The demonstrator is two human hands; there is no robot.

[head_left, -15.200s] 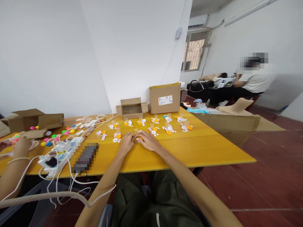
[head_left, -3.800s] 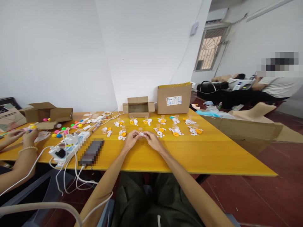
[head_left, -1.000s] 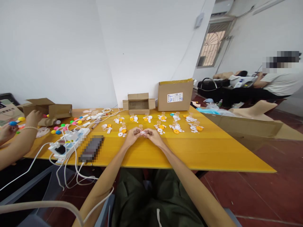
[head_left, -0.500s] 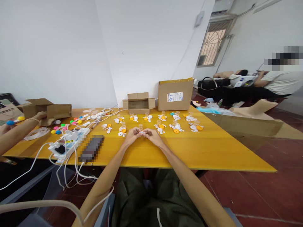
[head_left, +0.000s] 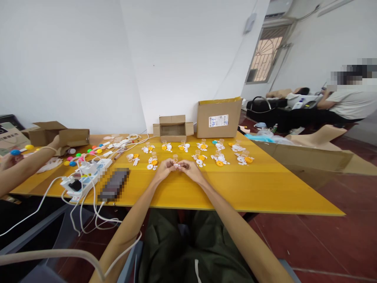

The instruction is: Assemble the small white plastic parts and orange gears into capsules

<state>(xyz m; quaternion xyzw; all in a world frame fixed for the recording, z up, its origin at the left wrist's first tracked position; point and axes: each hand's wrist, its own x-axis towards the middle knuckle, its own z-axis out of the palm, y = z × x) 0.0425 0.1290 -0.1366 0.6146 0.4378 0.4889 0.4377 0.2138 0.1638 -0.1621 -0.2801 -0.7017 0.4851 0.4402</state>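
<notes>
My left hand [head_left: 163,170] and my right hand [head_left: 191,169] meet just above the yellow table [head_left: 265,188], fingers pinched together on a small white plastic part [head_left: 177,166] held between them. Beyond my hands lie several small groups of white and orange plastic parts [head_left: 200,158], each with a little clear cup, set out in two rows. More groups sit to the left [head_left: 150,163].
Two cardboard boxes stand at the table's far edge, a small open box [head_left: 173,128] and a taller box [head_left: 218,117]. A power strip with white cables [head_left: 84,179] and a dark phone [head_left: 114,184] lie at left. A co-worker's arm [head_left: 26,167] reaches over coloured caps [head_left: 73,160]. Another person sits far right.
My hands have stayed together on the small white part, with only slight finger movement. The co-worker's hand at left has moved toward the cardboard box there.
</notes>
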